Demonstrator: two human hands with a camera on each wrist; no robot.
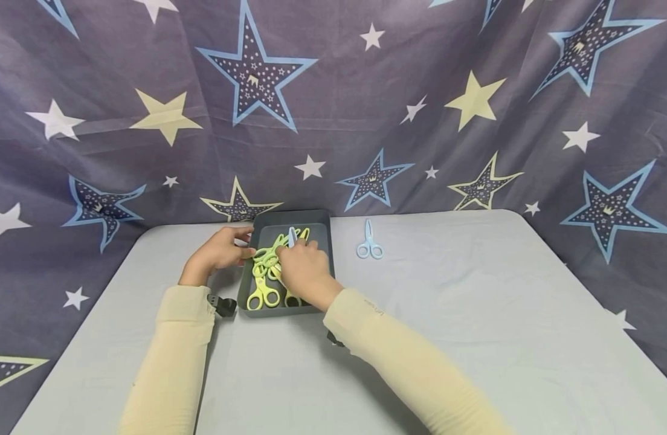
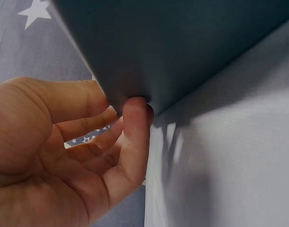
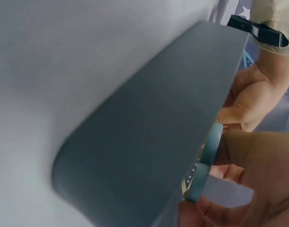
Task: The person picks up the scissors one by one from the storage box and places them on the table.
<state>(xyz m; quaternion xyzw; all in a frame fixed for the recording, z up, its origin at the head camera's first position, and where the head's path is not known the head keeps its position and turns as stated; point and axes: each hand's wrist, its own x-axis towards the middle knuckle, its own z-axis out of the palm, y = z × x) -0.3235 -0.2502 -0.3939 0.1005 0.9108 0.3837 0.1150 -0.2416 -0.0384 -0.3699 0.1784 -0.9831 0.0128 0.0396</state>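
A dark grey tray (image 1: 281,312) holds several children's scissors, among them yellow scissors (image 1: 263,293) at its front left and green scissors (image 1: 270,252) near its middle. My right hand (image 1: 305,270) reaches over the tray and pinches light blue scissors (image 3: 211,144) by the handle loops; their blade points away, toward the tray's back wall. Part of the pile lies hidden under this hand. At the tray's left side, my left hand (image 1: 218,252) grips the edge, with its fingers (image 2: 135,127) curled against the outer wall in the left wrist view.
Another pair of light blue scissors (image 1: 370,246) lies on the table to the right of the tray, blades toward the back. A pale cloth covers the table (image 1: 475,314). Behind it hangs a dark curtain (image 1: 333,96) printed with stars.
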